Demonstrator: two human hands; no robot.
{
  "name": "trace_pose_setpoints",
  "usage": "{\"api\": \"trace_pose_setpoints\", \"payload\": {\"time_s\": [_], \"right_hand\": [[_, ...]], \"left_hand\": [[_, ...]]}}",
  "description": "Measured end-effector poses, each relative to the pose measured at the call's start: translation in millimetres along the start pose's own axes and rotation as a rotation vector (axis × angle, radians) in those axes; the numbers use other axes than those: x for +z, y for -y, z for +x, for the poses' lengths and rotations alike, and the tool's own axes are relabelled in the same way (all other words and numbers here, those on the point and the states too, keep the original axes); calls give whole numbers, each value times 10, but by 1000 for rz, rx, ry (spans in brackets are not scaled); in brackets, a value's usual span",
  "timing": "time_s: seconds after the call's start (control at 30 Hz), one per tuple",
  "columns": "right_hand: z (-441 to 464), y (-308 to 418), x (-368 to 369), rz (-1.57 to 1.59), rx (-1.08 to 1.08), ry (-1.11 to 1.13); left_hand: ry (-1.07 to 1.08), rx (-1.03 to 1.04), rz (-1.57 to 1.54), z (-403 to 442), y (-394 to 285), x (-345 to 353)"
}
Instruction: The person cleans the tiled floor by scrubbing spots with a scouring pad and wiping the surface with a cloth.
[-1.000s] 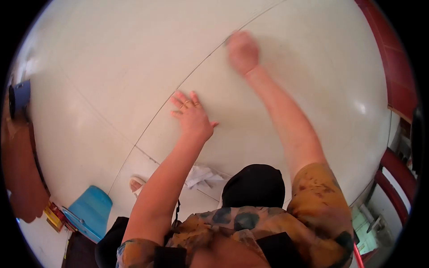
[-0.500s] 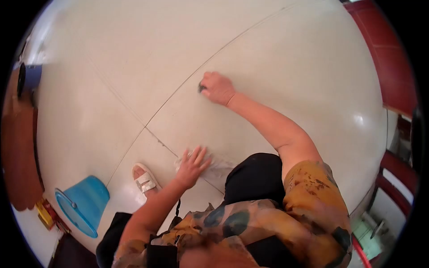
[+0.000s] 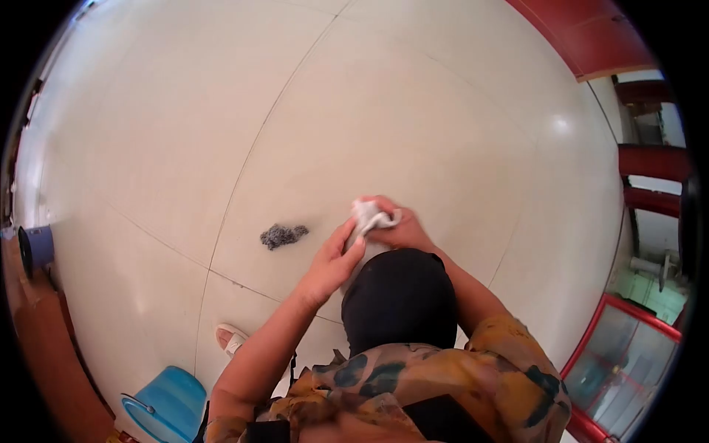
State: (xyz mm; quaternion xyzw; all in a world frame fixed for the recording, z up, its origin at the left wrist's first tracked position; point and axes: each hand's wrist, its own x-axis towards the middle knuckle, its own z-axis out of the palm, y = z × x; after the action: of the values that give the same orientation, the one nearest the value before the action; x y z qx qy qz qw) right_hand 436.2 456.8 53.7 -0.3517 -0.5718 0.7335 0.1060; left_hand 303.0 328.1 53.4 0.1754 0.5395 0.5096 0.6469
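A crumpled white cloth [image 3: 371, 216] is bunched up between my two hands, just in front of my knee. My left hand [image 3: 332, 262] grips its left side, thumb upward. Around the right side, my right hand [image 3: 402, 227] is closed, slightly blurred, with part of its fingers hidden by the cloth. A dark grey, curly scouring pad [image 3: 282, 235] lies by itself on the tiled floor [image 3: 384, 111], left of my hands and apart from them.
A blue bucket [image 3: 171, 399] with a handle stands at the lower left, near my sandalled foot [image 3: 230, 340]. A round blue container [image 3: 38, 247] is at the left edge. Red furniture [image 3: 583, 33] and a red-framed glass cabinet [image 3: 620, 369] line the right.
My right hand has let go of the scouring pad and come back toward my knee. The white cloth is off the floor, now in both hands. My view has shifted.
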Motion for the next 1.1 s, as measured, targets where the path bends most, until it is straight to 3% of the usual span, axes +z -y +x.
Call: {"api": "trace_pose_setpoints", "payload": {"time_s": [0.03,0.13,0.17,0.23,0.3,0.37,0.43,0.5,0.6,0.67,0.73,0.87,0.93,1.0,1.07,1.1], "right_hand": [[-70,-68,-200,41,-79,-136],[-289,-358,-1052,-338,-356,-660],[-379,-425,-1372,-446,-259,-787],[-528,-646,-1919,-761,-110,-997],[-520,-1044,-2288,-1187,-9,-1141],[-177,-1644,-2465,-949,40,-1098],[177,-1573,-2403,-872,285,-1127],[688,-835,-2057,-931,731,-1197],[1181,-1084,-2593,-1238,624,-1369],[1499,-1349,-3315,-1508,420,-1377],[1768,-623,-3381,-1395,687,-1123],[2554,-454,-3823,-1347,514,-1206],[3087,-527,-4003,-1631,417,-1048],[3702,-577,-3892,-1588,72,-1056],[4100,-315,-3233,-1426,-313,-1070],[4294,-248,-2885,-1542,-435,-1012]], "left_hand": [[-54,109,178,109,-48,11],[-229,397,795,445,-106,-271],[-296,467,1053,567,-43,-554],[-493,268,1511,675,27,-942],[-526,-8,1617,790,-175,-1019],[-499,-272,1654,997,-288,-1114],[-464,-336,1634,1148,-327,-1117],[-441,-405,1654,1334,-372,-1039],[-420,-497,1716,1362,-332,-1033],[-407,-532,1726,1388,-314,-1086],[-389,-553,1733,1405,-337,-1069],[-370,-565,1698,1457,-355,-1059],[-370,-554,1683,1479,-327,-1036],[-370,-543,1667,1489,-311,-1035],[-375,-515,1648,1504,-324,-1024],[-374,-521,1647,1514,-323,-1015]]}}
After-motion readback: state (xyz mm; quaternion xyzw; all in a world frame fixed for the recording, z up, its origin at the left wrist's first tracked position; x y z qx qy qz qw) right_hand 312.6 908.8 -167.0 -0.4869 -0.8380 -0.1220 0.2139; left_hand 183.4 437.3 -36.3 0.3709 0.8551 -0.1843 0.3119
